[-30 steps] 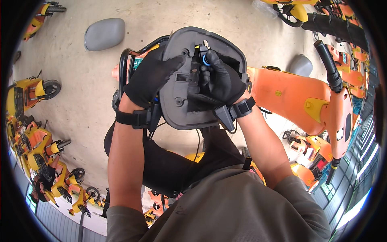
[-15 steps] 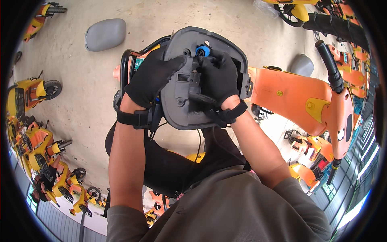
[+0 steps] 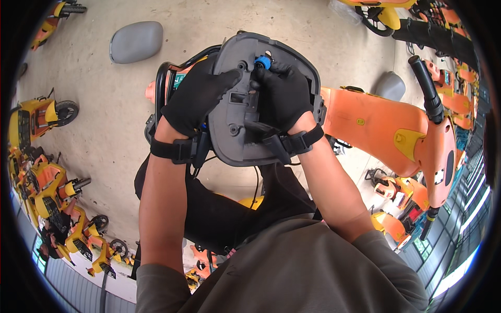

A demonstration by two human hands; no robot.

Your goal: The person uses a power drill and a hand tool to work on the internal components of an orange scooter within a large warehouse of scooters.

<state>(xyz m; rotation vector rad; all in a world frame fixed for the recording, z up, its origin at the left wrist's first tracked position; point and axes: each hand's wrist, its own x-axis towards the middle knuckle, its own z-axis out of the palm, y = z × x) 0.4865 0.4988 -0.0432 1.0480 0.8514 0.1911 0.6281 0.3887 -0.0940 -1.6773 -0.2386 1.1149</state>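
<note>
A dark grey moulded plastic tray (image 3: 223,123), with rounded corners, screw bosses and a rectangular slot, sits upon the orange scooter (image 3: 373,115) in front of me. My left hand (image 3: 197,95), in a black glove, is closed around the tray's left side, thumb pressed on its top face. Inside the upper part of the tray is a round blue connector (image 3: 263,62). My right hand (image 3: 284,96), also gloved in black, reaches in and pinches it between thumb and fingers. The fingertips partly cover the connector, and the hand hides much of the tray's dark right-hand recess.
A grey scooter seat (image 3: 136,43) lies on the concrete floor at the far left, another grey seat (image 3: 390,85) beyond the scooter. The handlebar (image 3: 428,86) rises at the right. Several yellow and orange scooters stand along both sides. A black rack (image 3: 163,86) is behind my left hand.
My right thumb and fingers have drawn in on the blue connector, which has turned so its dark pin face is less visible. The left hand keeps its hold on the tray.
</note>
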